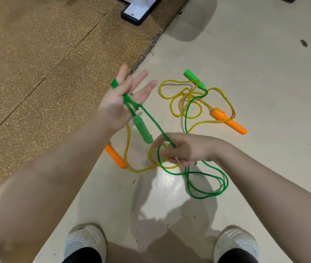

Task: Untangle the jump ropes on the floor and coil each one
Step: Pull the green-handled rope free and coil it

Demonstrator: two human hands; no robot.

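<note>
Nearest, your right hand (184,149) pinches the thin, glossy green rope (206,184), which runs taut up-left to your left hand (121,103), fingers spread, rope looped round them, its ribbed green handle (143,130) dangling. Beyond, the yellow rope (181,99) with smooth orange handles (228,120) sprawls tangled on the pale floor (264,73)

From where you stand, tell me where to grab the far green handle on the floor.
Take the far green handle across its thick middle, fingers coming down from above. It lies flat on the floor, and its sides look clear. Its cord end meets the yellow rope tangle, so avoid that end.
</note>
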